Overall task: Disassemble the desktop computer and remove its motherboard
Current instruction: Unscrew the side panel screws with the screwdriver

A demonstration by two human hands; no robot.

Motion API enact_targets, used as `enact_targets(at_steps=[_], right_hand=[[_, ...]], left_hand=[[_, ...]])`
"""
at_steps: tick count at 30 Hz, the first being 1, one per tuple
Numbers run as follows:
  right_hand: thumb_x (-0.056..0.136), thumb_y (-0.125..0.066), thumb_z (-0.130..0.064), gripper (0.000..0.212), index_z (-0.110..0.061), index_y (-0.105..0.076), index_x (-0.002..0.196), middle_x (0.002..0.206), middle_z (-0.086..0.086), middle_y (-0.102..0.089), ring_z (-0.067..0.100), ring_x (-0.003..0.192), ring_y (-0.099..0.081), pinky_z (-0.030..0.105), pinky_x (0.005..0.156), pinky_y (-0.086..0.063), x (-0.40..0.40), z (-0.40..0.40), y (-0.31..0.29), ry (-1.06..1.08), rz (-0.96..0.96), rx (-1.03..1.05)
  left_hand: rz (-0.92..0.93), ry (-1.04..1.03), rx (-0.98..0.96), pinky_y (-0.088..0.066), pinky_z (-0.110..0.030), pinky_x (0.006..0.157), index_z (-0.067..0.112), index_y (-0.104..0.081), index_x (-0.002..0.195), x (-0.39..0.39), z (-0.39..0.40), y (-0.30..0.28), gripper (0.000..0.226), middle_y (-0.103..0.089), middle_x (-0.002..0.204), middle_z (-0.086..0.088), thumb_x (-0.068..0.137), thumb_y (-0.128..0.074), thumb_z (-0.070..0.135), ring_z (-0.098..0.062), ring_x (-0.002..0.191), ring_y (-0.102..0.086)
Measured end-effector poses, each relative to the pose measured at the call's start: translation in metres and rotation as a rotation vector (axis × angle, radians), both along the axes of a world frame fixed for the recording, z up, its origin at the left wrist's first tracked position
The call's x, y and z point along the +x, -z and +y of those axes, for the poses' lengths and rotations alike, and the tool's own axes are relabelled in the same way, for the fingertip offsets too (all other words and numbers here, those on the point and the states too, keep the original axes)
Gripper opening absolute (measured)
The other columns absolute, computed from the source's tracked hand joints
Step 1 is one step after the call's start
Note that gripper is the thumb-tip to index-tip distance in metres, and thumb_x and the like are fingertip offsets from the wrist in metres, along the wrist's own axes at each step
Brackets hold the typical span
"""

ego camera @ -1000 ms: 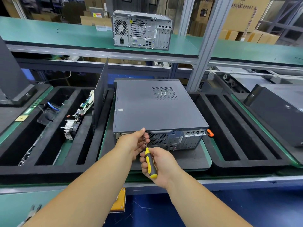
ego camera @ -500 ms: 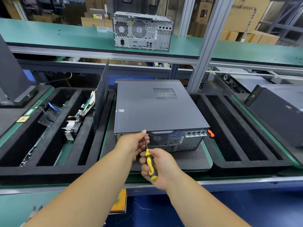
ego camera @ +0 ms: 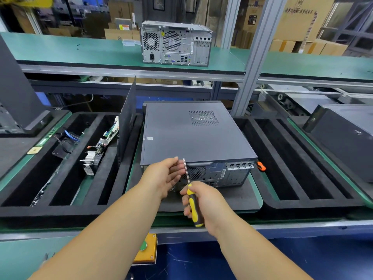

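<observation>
Matt grey metal computer case (ego camera: 193,134), glossy yellow-and-black plastic screwdriver handle (ego camera: 194,207), fuzzy black foam tray (ego camera: 298,203)

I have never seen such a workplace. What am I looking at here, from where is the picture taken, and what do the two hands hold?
The picture comes from a camera worn on a person's head, looking down at their own bare arms. In front lies a dark desktop computer on its side, on a black mat on a green workbench. The right hand grips a yellow and black screwdriver, its tip pointing up at the computer's rear edge. The left hand is open beside the metal shaft and holds nothing. Black foam trays stand on both sides; the left one holds a circuit board. A second computer stands on the upper shelf.
</observation>
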State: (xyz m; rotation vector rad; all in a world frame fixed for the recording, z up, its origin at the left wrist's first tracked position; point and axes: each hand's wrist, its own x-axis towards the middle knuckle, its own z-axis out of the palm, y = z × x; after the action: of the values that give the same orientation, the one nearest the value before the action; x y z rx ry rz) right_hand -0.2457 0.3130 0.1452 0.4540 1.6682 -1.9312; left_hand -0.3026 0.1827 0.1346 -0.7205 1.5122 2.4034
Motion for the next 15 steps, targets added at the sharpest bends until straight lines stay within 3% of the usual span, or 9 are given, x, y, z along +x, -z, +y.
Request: enact_targets(at_steps=[4,6,8,11,15], right_hand=[[0.091,-0.053,-0.024,0.012,-0.018,-0.059,0.082,0.068,0.002,-0.057,0.014,0.047,-0.043,0.025,0.044,-0.032,-0.01,0.024,-0.007,0.08,0.279,0.152],[0.089,-0.061,-0.027,0.004,-0.029,-0.058,0.087,0.069,-0.007,-0.057,0.009,0.05,-0.046,0.02,0.042,-0.034,-0.017,0.043,-0.006,0.135,0.461,0.251],[0.086,-0.066,-0.026,0.014,-0.037,-0.06,0.093,0.064,-0.015,-0.057,0.0,0.053,-0.051,0.013,0.045,-0.04,-0.023,0.064,-0.005,0.12,0.582,0.34],[0.086,-0.067,-0.019,0.016,-0.033,-0.067,0.094,0.065,-0.018,-0.063,-0.005,0.058,-0.058,0.008,0.047,-0.041,-0.033,0.093,-0.003,0.072,0.601,0.283],[0.085,-0.07,-0.02,0.012,-0.028,-0.071,0.094,0.08,-0.01,-0.072,0.002,0.073,-0.067,0.01,0.055,-0.045,-0.043,0.142,0.0,0.083,0.586,0.264]], left_hand=[[0.038,0.109,-0.116,-0.05,-0.017,0.054,0.008,-0.07,0.084,0.0,0.019,-0.015,0.021,-0.07,0.063,0.002,0.095,-0.058,0.02,-0.008,0.058,-0.066],[0.036,0.213,-0.167,-0.051,-0.018,0.053,0.007,-0.072,0.083,0.003,0.032,-0.02,0.021,-0.07,0.065,0.0,0.094,-0.059,0.02,-0.009,0.056,-0.066],[0.042,0.311,-0.197,-0.053,-0.02,0.054,0.007,-0.073,0.084,0.004,0.048,-0.021,0.019,-0.071,0.069,-0.003,0.092,-0.062,0.02,-0.011,0.058,-0.066],[0.053,0.372,-0.197,-0.054,-0.021,0.054,0.01,-0.077,0.087,0.001,0.077,-0.022,0.017,-0.071,0.073,-0.006,0.088,-0.068,0.024,-0.013,0.062,-0.067],[0.084,0.428,-0.2,-0.052,-0.02,0.056,0.022,-0.08,0.088,-0.009,0.125,-0.02,0.017,-0.072,0.073,-0.003,0.09,-0.065,0.03,-0.012,0.064,-0.066]])
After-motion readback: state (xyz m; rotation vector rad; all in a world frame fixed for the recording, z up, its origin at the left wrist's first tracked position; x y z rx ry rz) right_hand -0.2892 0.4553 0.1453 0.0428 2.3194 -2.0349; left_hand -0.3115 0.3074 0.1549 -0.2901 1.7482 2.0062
